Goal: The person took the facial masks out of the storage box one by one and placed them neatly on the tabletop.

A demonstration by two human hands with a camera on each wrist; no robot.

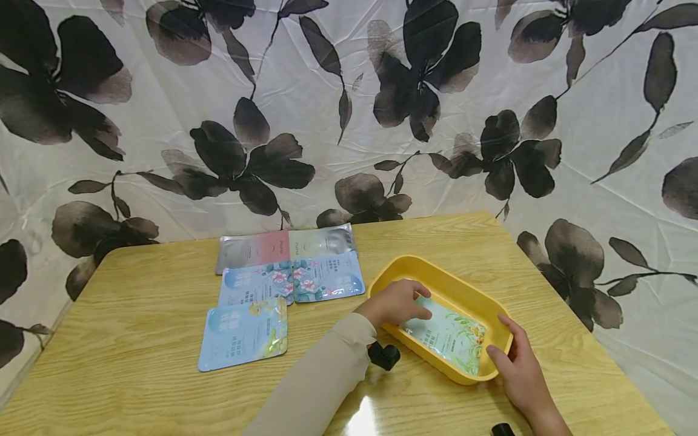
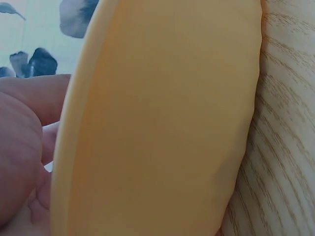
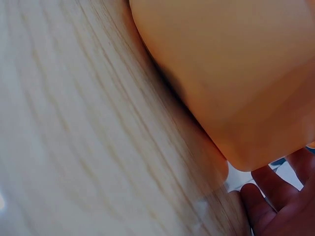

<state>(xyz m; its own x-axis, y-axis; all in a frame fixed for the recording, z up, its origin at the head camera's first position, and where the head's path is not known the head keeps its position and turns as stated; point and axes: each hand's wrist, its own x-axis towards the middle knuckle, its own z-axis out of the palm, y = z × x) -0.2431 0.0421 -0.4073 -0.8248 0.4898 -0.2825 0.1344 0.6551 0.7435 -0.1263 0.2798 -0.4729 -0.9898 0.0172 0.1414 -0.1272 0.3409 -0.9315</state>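
Note:
A yellow plastic basket [image 1: 403,266] sits at an angle on the table's right side. Inside it lies a pale green sheet mask packet [image 1: 449,336] printed with leaves and orange flowers. My left hand [image 1: 397,301] reaches over the near rim, thumb and fingers apart at the packet's left end; whether they touch it is unclear. In the left wrist view, the basket wall [image 2: 162,118] hides part of that hand [image 2: 24,147]. With the thumb inside and the fingers outside, my right hand [image 1: 520,369] grips the basket's right end. Its fingers [image 3: 275,189] also show by the basket in the right wrist view.
Left of the basket lie several packets: a blue one with yellow print [image 1: 242,333], two blue floral ones [image 1: 327,277], a silver-pink one [image 1: 253,249] and a silver-green one [image 1: 322,241]. A floral curtain [image 1: 349,121] hangs behind the wooden table [image 1: 136,363].

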